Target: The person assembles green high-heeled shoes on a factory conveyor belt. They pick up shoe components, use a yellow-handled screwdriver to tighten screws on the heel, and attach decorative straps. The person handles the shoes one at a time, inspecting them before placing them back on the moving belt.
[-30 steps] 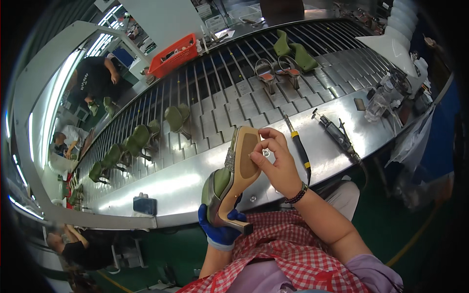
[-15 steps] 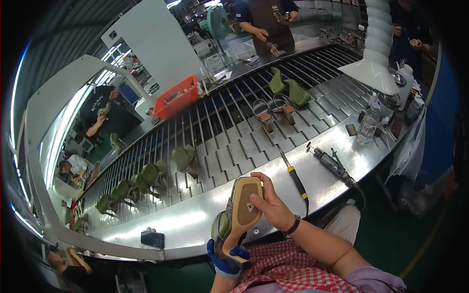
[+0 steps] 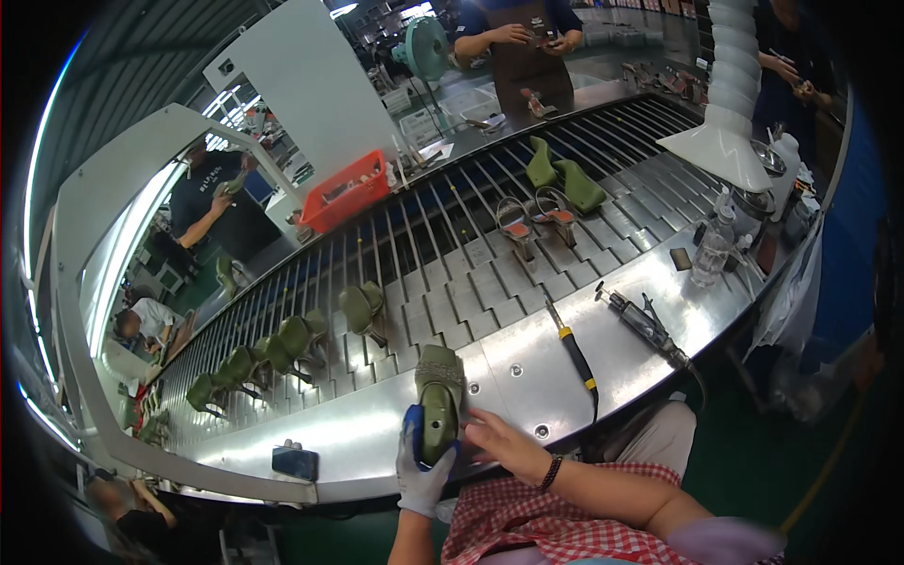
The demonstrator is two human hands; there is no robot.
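My left hand (image 3: 422,471), in a white and blue glove, is closed around the heel end of a heeled sandal (image 3: 439,363) with a green shoe last inside it. The sandal's toe points away from me, and its glittery strap and the hole in the top of the last face up. Just right of it, my bare right hand (image 3: 504,443) has its fingers stretched out and holds nothing. Beyond, on the metal ledge, lie a soldering-iron-like tool (image 3: 575,361) with a black and yellow handle and a hose-fed hand tool (image 3: 640,325).
On the slatted conveyor (image 3: 414,273) stand several green-lasted sandals (image 3: 273,353), two strappy sandals (image 3: 535,224) and two loose green lasts (image 3: 565,179). A phone (image 3: 295,461) lies at the left edge, a clear bottle (image 3: 713,247) at the right. A white duct (image 3: 730,122) hangs above. Co-workers stand across.
The sandal has turned from sole-up to top-up in my left hand. My right hand has let go of its sole and moved down beside it.
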